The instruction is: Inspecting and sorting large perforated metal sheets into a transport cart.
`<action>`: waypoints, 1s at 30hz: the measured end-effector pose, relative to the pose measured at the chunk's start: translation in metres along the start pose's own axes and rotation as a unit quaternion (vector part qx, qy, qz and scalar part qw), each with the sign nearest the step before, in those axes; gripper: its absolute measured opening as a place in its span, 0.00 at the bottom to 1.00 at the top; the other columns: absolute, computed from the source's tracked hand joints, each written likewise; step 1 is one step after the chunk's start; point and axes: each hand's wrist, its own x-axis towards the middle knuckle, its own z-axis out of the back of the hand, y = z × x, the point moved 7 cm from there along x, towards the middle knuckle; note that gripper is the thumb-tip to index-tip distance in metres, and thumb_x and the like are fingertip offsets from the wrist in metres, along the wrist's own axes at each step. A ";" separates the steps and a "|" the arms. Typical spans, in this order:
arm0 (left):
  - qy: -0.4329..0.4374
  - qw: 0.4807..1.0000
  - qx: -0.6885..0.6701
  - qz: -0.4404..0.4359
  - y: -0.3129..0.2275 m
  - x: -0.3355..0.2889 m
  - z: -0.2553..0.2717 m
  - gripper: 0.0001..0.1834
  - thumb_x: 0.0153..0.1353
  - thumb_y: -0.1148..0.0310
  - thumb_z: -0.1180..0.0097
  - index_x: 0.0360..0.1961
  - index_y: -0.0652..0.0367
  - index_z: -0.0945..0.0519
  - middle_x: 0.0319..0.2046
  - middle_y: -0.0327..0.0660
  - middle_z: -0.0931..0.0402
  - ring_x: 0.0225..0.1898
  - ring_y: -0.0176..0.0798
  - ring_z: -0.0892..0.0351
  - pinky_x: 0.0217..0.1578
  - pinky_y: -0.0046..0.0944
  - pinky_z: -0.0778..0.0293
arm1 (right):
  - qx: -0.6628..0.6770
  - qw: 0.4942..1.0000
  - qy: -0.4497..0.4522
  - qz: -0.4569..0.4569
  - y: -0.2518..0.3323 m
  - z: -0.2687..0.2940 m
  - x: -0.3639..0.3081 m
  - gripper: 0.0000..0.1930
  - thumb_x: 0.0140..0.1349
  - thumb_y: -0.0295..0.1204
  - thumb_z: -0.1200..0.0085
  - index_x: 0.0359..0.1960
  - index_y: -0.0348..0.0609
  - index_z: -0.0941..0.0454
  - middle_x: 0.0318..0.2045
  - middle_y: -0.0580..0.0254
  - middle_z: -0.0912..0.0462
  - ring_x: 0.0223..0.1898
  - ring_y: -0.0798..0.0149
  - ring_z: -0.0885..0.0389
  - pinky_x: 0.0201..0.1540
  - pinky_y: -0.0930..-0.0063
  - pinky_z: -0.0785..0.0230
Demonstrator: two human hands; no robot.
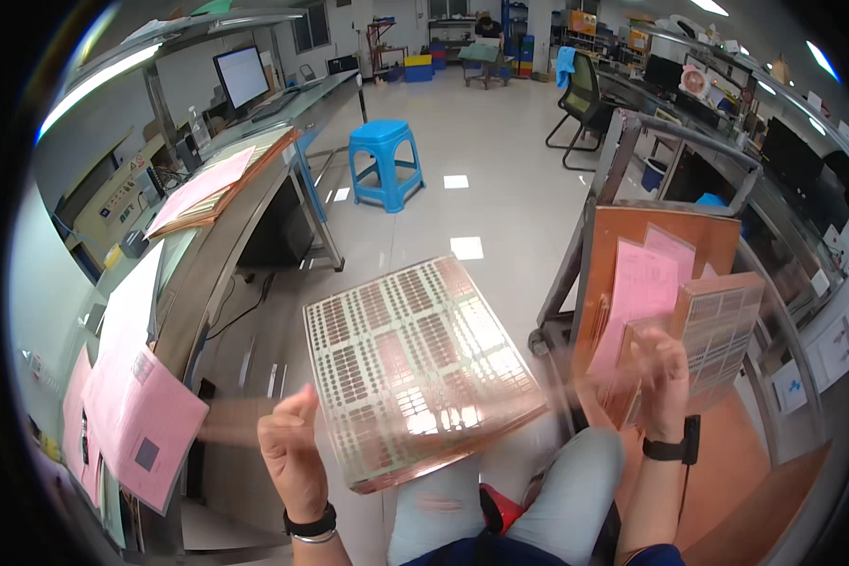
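A flat rectangular panel stack (415, 349), printed with rows of small dark pads and shiny copper patches, lies tilted above my lap. My left hand (292, 453) is beside its left edge, fingers curled and thumb raised close to that edge; whether they touch, I cannot tell. Off to the right, my right hand (666, 377) is closed, thumb and fingers bent together, in front of the boards on a cart. Faint copper-coloured streaks blur out near both hands. What either hand holds, if anything, is too smeared to make out.
The metal-framed cart (623, 141) at right carries a brown board (717, 231), pink sheets (637, 283) and a board stack (722, 325). A workbench at left holds pink papers (151, 424) and a monitor (241, 77). Ahead stand a blue stool (384, 137) and an office chair (583, 99).
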 end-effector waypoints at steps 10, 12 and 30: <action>0.049 0.927 -0.210 0.306 0.062 -0.029 -0.011 0.16 0.68 0.66 0.61 0.52 0.64 0.34 0.52 0.47 0.30 0.50 0.35 0.26 0.46 0.35 0.24 | 0.285 0.930 0.216 0.081 -0.005 -0.064 -0.013 0.21 0.69 0.40 0.70 0.56 0.43 0.34 0.53 0.53 0.27 0.53 0.57 0.26 0.53 0.55 0.28; -0.019 0.917 -0.214 0.335 0.059 -0.041 -0.002 0.18 0.69 0.64 0.62 0.55 0.64 0.35 0.50 0.46 0.29 0.49 0.36 0.26 0.47 0.36 0.25 | 0.259 0.943 0.095 0.184 -0.019 -0.047 -0.008 0.21 0.69 0.38 0.71 0.59 0.44 0.38 0.56 0.53 0.31 0.56 0.57 0.30 0.57 0.55 0.32; -0.004 0.898 -0.181 0.402 0.097 -0.059 0.018 0.24 0.68 0.66 0.59 0.61 0.66 0.43 0.53 0.52 0.33 0.51 0.41 0.27 0.50 0.41 0.25 | -0.019 0.971 -0.100 0.216 -0.011 -0.011 -0.026 0.23 0.70 0.31 0.69 0.64 0.35 0.46 0.61 0.56 0.38 0.60 0.69 0.36 0.59 0.75 0.41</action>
